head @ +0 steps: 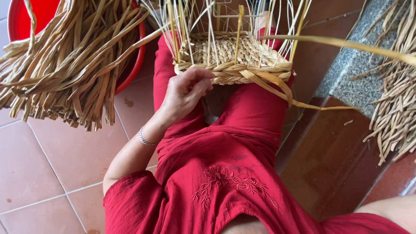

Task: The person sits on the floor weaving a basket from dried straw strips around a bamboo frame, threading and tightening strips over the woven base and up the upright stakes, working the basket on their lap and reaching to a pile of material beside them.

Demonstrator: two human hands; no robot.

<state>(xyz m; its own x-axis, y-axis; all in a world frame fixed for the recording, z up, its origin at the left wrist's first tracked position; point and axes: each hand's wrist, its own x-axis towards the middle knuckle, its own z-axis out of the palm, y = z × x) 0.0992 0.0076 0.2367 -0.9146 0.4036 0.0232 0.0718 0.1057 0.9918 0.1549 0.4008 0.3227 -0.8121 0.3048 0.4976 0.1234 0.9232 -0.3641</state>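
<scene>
The left hand (185,92) rests against the near edge of a half-woven basket (234,58) that sits on the person's lap. Its grip is curled: the fingers (201,78) bend inward with their tips at the braided rim, touching the straw there, but whether they pinch a strand or only press against the weave cannot be told. A thin silver bracelet (145,139) circles the wrist. The right hand is out of the picture; only a bare bit of arm shows at the lower right corner.

The basket has a flat woven bottom and a thick braided rim, with pale upright stakes (208,19) standing up from it. A long loose strand (277,86) leaves the rim on the right, loops down over the lap and trails towards the step. Another flat strand (346,44) stretches across to the right edge of the frame.

The person wears a red dress (225,173) with embroidered flowers on the front. To the left, a thick bundle of dried straw (65,60) spills out of a red tub (19,19) onto the floor (56,160), which is laid with reddish-brown tiles. On the right runs a grey speckled stone step (351,69), with a second heap of straw (396,99) lying over it.
</scene>
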